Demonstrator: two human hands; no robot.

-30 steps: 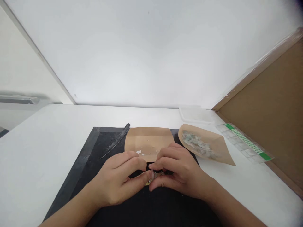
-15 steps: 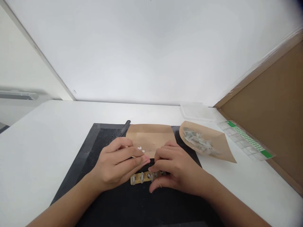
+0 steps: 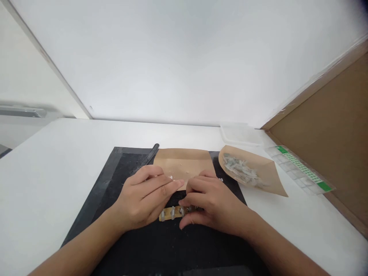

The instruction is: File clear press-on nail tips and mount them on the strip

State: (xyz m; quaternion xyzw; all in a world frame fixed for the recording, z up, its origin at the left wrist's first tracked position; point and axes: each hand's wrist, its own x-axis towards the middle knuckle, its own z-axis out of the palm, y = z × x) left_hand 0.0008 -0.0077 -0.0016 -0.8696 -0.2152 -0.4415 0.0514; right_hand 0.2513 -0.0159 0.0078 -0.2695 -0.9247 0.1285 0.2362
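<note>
A narrow tan strip (image 3: 167,214) lies on the black mat, carrying several small translucent pieces and shiny metal-looking dots. My right hand (image 3: 214,199) covers its right end, thumb and index finger on either side of one translucent piece (image 3: 182,211). Over the near edge of the brown paper (image 3: 184,157) is my left hand (image 3: 148,197), its fingers pressed together and pointing right. Whatever its fingertips may hold is hidden. Small white bits (image 3: 170,177) are on the paper by those fingers.
A black-handled tool (image 3: 152,152) lies behind my left hand. To the right, a brown paper pouch (image 3: 270,174) bears many translucent slivers (image 3: 241,168). Beyond are a clear compartment box (image 3: 299,168) with a green-and-white label, a clear tray (image 3: 240,134) and a brown side panel (image 3: 324,103).
My left fingertips have risen slightly away from the strip, over the paper. My right hand stays around the strip with its thumb shifted a little left. The whole view has shifted slightly.
</note>
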